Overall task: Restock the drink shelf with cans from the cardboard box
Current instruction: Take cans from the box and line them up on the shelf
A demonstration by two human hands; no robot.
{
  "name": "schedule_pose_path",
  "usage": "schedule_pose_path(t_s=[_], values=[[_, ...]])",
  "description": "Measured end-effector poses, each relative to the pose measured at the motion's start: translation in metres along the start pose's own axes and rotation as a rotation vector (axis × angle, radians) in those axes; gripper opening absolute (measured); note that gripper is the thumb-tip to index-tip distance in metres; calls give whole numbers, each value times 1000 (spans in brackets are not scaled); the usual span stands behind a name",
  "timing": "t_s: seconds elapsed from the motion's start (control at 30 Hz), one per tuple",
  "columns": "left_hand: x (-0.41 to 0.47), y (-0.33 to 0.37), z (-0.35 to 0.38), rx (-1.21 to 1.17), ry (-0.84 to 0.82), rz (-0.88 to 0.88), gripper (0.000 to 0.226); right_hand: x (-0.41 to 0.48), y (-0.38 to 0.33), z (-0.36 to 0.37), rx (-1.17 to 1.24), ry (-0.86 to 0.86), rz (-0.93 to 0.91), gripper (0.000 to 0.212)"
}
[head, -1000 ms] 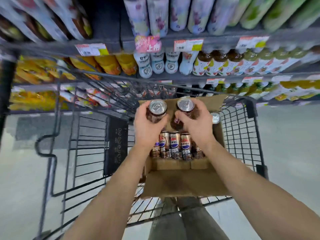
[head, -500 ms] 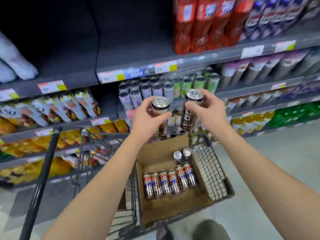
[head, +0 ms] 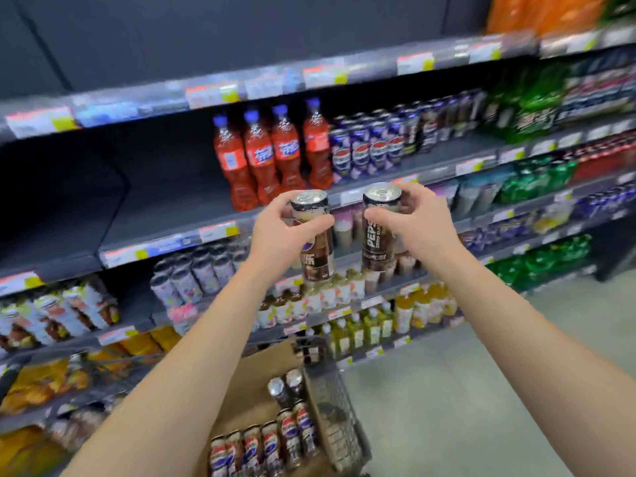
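The left-hand can (head: 318, 261) is dark brown with a cream band; the right-hand can (head: 377, 244) is blackish with white lettering. The shelf bottles (head: 258, 160) are orange-red with blue caps. The cardboard box (head: 263, 371) is tan.

Dark grey shelving (head: 165, 201) with dark back panel (head: 206, 36), price-tag strips (head: 220, 232) along tier edges, 4 red bottles (head: 285, 156) on one tier, green bottles (head: 537, 111) at right; pale grey floor (head: 481, 390) lower right, evenly lit.

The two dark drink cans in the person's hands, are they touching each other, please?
Apart. The head view shows a clear gap between the brown metal can in the left hand and the black metal can in the right hand.
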State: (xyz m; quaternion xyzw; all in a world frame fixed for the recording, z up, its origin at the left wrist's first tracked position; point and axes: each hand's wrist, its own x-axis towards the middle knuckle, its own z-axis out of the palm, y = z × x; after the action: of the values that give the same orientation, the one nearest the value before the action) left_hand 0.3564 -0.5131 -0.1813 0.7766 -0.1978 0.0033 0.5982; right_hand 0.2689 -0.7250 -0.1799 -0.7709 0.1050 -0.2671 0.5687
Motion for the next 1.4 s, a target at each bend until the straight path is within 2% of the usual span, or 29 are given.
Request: schedule_pose_path(t_s=[0.1, 0.23, 0.43, 0.5, 0.57, 0.7, 0.8, 0.87, 1.17, 1.4], values=[[-1, 29, 50, -17, -4, 19, 42, 11, -2, -61, -20, -3, -28, 53], [-1, 62, 107, -46, 3, 15, 46, 24, -6, -128, -12, -25, -31, 49], [10, 101, 162, -54, -49, 40, 49, 53, -5, -187, -8, -28, -38, 44], [18, 108, 176, -56, -67, 42, 57, 64, -1, -201, -5, -22, -34, 43], [30, 110, 190, -47, -56, 48, 73, 79, 7, -210, -10, -22, -28, 40], [61, 111, 219, -80, -25, 38, 70, 114, 21, -226, -20, -12, -19, 57], [92, 102, 240, -87, -14, 37, 73, 146, 31, -237, -18, -38, -15, 35], [119, 94, 255, -91, 0, 33, 71, 175, 43, -242, -28, -55, -32, 32], [259, 65, 321, -80, 51, 24, 69, 333, 116, -243, -113, -70, -10, 50], [324, 48, 356, -47, 88, 3, 68, 426, 156, -246, -158, -65, 18, 58]])
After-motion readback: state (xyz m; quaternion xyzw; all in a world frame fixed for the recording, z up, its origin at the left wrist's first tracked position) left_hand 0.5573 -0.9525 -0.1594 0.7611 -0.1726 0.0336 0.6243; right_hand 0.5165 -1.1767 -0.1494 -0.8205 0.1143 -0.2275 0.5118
